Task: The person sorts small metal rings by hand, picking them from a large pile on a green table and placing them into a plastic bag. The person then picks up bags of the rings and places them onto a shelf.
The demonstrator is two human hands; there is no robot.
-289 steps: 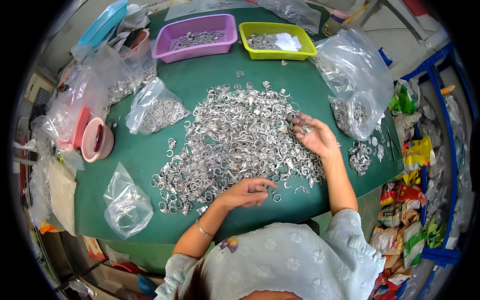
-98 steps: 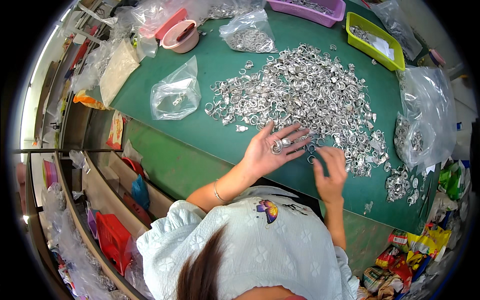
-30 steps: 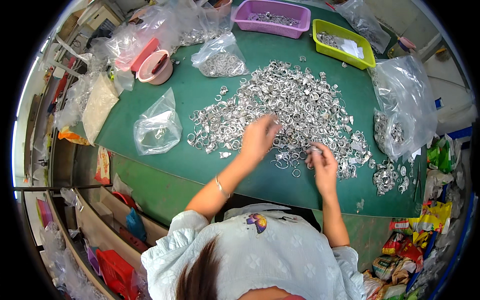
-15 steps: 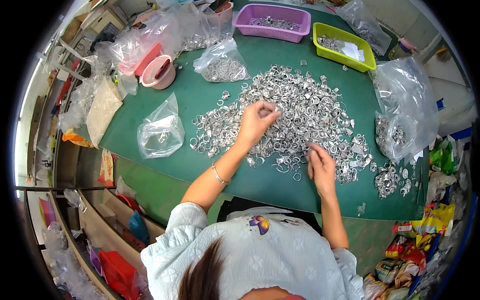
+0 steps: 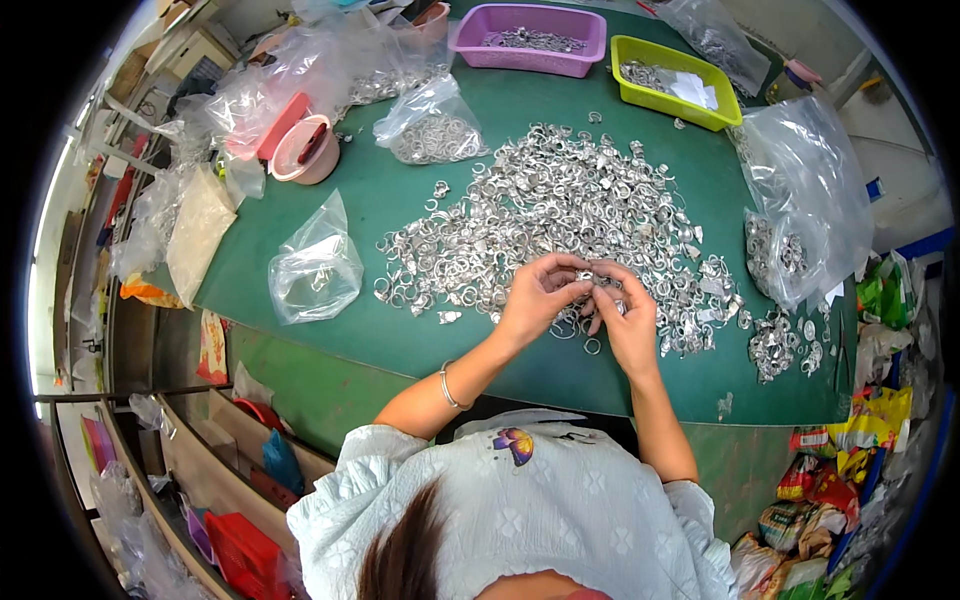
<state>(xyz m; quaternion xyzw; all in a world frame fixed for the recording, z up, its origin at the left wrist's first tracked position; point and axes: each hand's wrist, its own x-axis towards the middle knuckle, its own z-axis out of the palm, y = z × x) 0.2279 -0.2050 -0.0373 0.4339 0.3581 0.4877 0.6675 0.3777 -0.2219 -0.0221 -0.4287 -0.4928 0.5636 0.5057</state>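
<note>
Green tabletop (image 5: 390,342) lies under the hands: left hand (image 5: 537,300) and right hand (image 5: 632,325), apart half a second ago, now meet over the near part of a ring pile (image 5: 560,200), the left pinching a small silvery piece (image 5: 585,276) at its fingertips, while whether the curled right grips anything cannot be told. Fingers partly hide that piece; the pile is shiny, jumbled and full of open bands. Beyond sit a purple basin (image 5: 528,62) and a lime tray (image 5: 672,108), with a clear bag (image 5: 316,270) left and a larger bag (image 5: 815,190) right, and the hands block some rings from sight.
</note>
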